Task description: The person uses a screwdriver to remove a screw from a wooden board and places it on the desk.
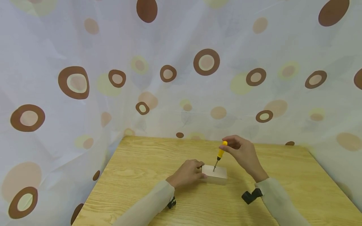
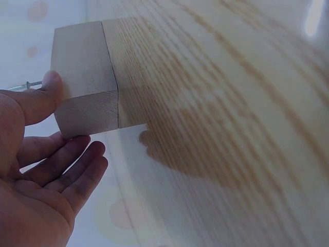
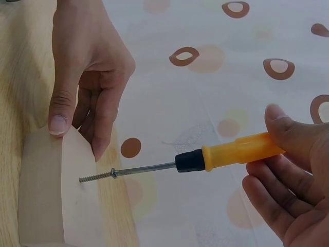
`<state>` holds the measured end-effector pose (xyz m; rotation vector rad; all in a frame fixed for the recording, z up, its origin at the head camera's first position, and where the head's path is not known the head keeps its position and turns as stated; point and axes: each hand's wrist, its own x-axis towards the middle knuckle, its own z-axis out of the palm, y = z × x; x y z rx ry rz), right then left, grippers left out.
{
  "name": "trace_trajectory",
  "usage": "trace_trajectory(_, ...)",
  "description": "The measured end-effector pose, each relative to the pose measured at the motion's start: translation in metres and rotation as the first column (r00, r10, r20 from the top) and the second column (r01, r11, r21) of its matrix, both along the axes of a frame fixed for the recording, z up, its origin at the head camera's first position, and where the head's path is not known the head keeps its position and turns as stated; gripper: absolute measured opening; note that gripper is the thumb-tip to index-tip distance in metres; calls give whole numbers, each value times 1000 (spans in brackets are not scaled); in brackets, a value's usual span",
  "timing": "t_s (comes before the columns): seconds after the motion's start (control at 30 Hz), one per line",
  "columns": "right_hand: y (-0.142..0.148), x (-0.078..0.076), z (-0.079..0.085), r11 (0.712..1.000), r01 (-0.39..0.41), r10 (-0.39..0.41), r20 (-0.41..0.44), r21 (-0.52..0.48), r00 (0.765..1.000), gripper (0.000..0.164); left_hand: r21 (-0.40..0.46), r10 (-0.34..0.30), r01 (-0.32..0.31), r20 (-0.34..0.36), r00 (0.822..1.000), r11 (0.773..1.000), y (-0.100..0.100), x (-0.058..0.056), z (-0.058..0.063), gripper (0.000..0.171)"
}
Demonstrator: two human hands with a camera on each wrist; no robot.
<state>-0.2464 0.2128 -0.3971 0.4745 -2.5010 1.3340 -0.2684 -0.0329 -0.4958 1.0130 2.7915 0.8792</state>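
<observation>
A pale wooden block (image 1: 217,179) lies on the wood-grain table. My left hand (image 1: 188,173) grips its left end, thumb (image 2: 50,87) on the near side and fingers at the far side. A screw (image 3: 96,177) stands tilted in the block's top face, most of its thread showing. The tip of a yellow-handled screwdriver (image 3: 234,152) meets the screw head. Between thumb and fingers, my right hand (image 1: 240,153) holds the handle's upper end, above and right of the block.
Bare wooden table top (image 1: 135,163) surrounds the block. A white curtain with brown and yellow circles (image 1: 181,91) hangs behind the table and along its sides. Dark wrist cameras (image 1: 251,196) sit at both sleeves.
</observation>
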Motion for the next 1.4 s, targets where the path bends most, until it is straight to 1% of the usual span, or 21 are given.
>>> trace_trajectory(0.23, 0, 0, -1, 999, -38, 38, -4, 10, 999, 30, 3, 0, 0, -6, 1000, 1000, 0, 2, 1, 51)
trace_trajectory(0.47, -1, 1, -4, 999, 18, -16, -57, 28, 998, 36, -6, -1, 1, -11, 1000, 1000, 0, 3, 3, 52)
trace_trajectory(0.53, -1, 0, -4, 1000, 11, -9, -65, 24, 998, 36, -7, 0, 0, -8, 1000, 1000, 0, 3, 4, 52)
trace_trajectory(0.67, -1, -1, -4, 1000, -29, 29, -46, 4, 999, 32, -7, 4, -4, -3, 1000, 1000, -1, 3, 4, 52)
trace_trajectory(0.73, -2, -1, -5, 999, -34, 34, -44, 2, 998, 30, -7, 4, -4, -2, 1000, 1000, -1, 3, 4, 52)
trace_trajectory(0.9, -4, 0, -10, 1000, 0, 1, -67, 23, 998, 32, -8, -4, 4, -7, 1000, 1000, 0, 2, 2, 53)
trace_trajectory(0.97, -3, 0, -11, 999, 3, -1, -77, 33, 997, 33, -7, -7, 7, -7, 1000, 1000, 0, 3, 2, 53)
trace_trajectory(1.07, -1, 0, -11, 999, -39, 41, -65, 32, 997, 37, -6, -5, 5, -2, 1000, 1000, -1, 3, 2, 53)
trace_trajectory(1.17, 1, 0, -9, 995, -99, 100, -27, 28, 995, 43, -7, -1, 1, 0, 1000, 1000, 0, 2, 1, 53)
trace_trajectory(1.23, 2, -1, -8, 992, -120, 120, -1, 25, 993, 45, -7, 0, 0, -1, 1000, 1000, 0, 1, 2, 53)
trace_trajectory(1.3, 2, -1, -7, 993, -111, 110, 15, 36, 994, 43, -9, 1, -1, -1, 1000, 1000, 0, 1, 2, 53)
trace_trajectory(1.4, 0, -1, -8, 996, -76, 75, 27, 47, 997, 39, -11, 4, -4, 2, 1000, 1000, 0, 1, 2, 53)
